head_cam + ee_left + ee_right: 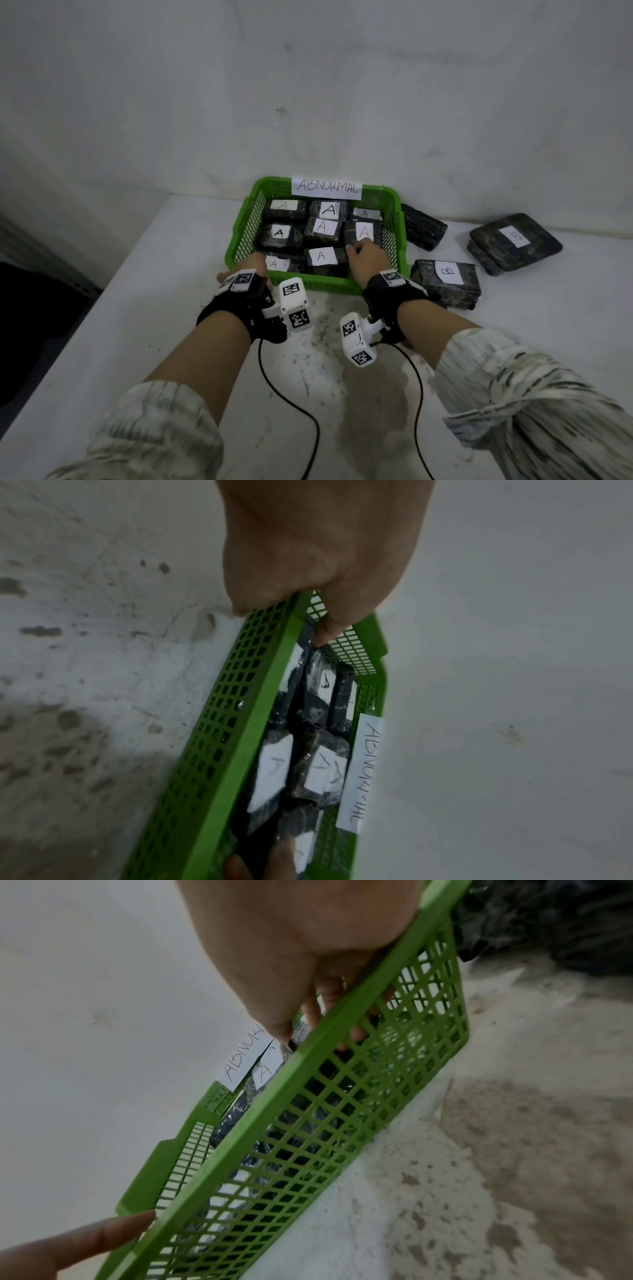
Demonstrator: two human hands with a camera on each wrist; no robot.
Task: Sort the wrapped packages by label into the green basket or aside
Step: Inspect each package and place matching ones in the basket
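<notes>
Left hand (255, 270) grips green basket (239, 236) corner; right hand (366, 258) fingers curl over near rim onto packages (322, 226). Risk: uneven pull tips full basket, spilling them.

The right hand (301, 934) reaches over the near rim of the green basket (342, 1110), its fingers (313, 1010) curled down inside — some show through the mesh wall. Past them stand a white paper sign (245, 1058) on the far wall and a wrapped package's label marked A (265, 1072). Dark wrapped packages (240, 1115) fill the basket. The left hand (68, 1248) touches the rim at lower left. The bench (479, 1177) is stained — dark wrap (548, 920) lies at upper right.
</notes>
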